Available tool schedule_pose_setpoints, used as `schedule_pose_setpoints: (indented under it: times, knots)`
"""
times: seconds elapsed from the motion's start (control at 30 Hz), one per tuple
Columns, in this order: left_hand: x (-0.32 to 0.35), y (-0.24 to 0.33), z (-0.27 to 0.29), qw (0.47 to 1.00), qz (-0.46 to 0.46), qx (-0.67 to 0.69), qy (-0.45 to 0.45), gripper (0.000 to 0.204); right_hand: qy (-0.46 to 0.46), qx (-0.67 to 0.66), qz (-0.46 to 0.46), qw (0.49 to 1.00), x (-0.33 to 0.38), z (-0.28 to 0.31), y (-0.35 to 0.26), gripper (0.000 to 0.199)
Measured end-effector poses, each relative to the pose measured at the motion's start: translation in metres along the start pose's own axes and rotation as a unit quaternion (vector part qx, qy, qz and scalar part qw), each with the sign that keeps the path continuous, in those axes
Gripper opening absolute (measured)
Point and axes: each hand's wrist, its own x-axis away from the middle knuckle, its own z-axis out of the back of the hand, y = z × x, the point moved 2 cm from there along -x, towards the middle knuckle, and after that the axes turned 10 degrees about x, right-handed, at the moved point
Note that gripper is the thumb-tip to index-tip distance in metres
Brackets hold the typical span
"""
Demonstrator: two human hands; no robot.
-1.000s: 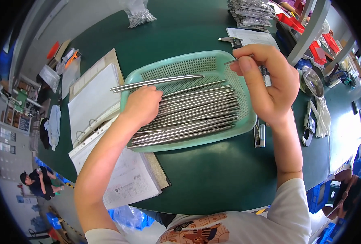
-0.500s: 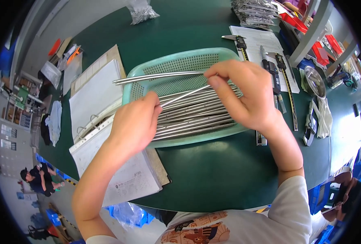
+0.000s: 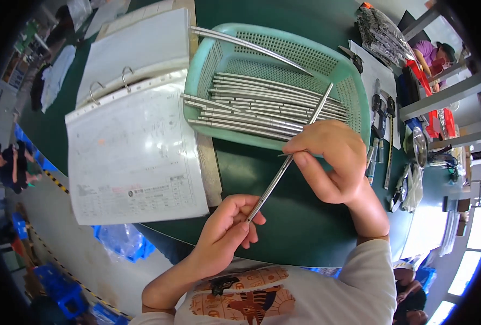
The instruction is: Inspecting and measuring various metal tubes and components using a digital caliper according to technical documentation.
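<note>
A slim metal rod with small holes near its lower end slants from close to my body up over the basket. Its lower end lies between the thumb and fingers of my left hand. My right hand pinches about the rod's middle with thumb and forefinger. A thin dark tip sticks out left of that pinch; what it belongs to is hidden. Behind the hands stands a green plastic basket holding several similar metal rods. Two rods lie across its far left rim, apart from the others.
Left of the basket lies an open ring binder with printed sheets. Digital calipers rest on paper at the right, near a metal bowl and pale gloves. Plastic-bagged parts sit far right. Other people are in the background.
Both hands have come back toward my body, bringing one rod out of the basket. It now slants between them. My view has shifted, with the binder appearing larger.
</note>
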Motion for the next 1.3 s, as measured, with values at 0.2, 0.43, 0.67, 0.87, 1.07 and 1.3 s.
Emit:
schedule_pose_setpoints:
  times: [0.2,0.43,0.67,0.87,1.07,1.3]
  knots:
    - [-0.002,-0.004,-0.003,0.993,0.043,0.106,-0.015,0.035,-0.016,-0.034,0.024,0.999,0.01,0.0,-0.01,0.009]
    - [-0.005,-0.001,-0.011,0.989,0.076,0.126,-0.022,0.036,-0.068,-0.105,0.02,0.992,0.024,-0.005,-0.022,0.008]
    - [-0.005,-0.002,-0.014,0.988,0.072,0.139,-0.011,0.038,-0.051,-0.067,0.042,0.996,0.022,-0.004,-0.017,0.01]
    - [-0.004,0.0,-0.013,0.988,0.074,0.139,-0.009,0.042,-0.085,-0.078,0.013,0.993,0.02,0.004,-0.024,0.009]
    - [-0.005,0.002,-0.015,0.987,0.082,0.135,-0.019,0.046,-0.052,-0.088,0.032,0.994,0.019,-0.001,-0.02,0.011]
    - [-0.005,0.0,-0.017,0.989,0.074,0.127,-0.019,0.046,-0.071,-0.025,0.067,0.995,0.02,0.004,-0.025,0.011]
